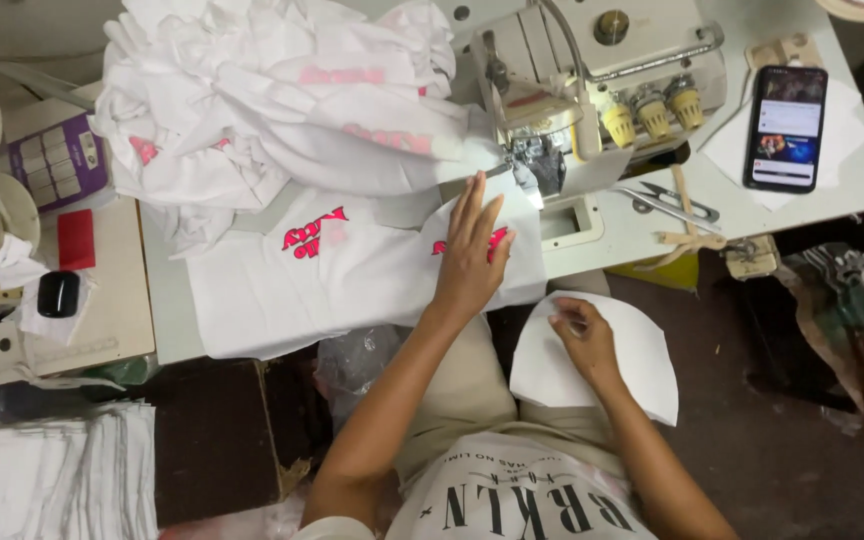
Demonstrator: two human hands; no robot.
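Hands [470, 262] flatten white fabric [342, 275] beside sewing machine [592, 80], phone [787, 127] nearby.

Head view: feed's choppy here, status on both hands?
Left hand flat on white printed fabric beside sewing machine. Right hand pinching white cut piece on lap. Nothing blocking.

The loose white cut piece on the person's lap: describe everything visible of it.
The white cut piece is a flat, thin panel of what looks like white fabric, plain and unprinted, with a rounded upper edge and a pointed lower right corner. It lies on the person's lap, below the edge of the sewing table and apart from it. The right hand rests on its upper left part, fingers pinching it. The left hand does not touch it.
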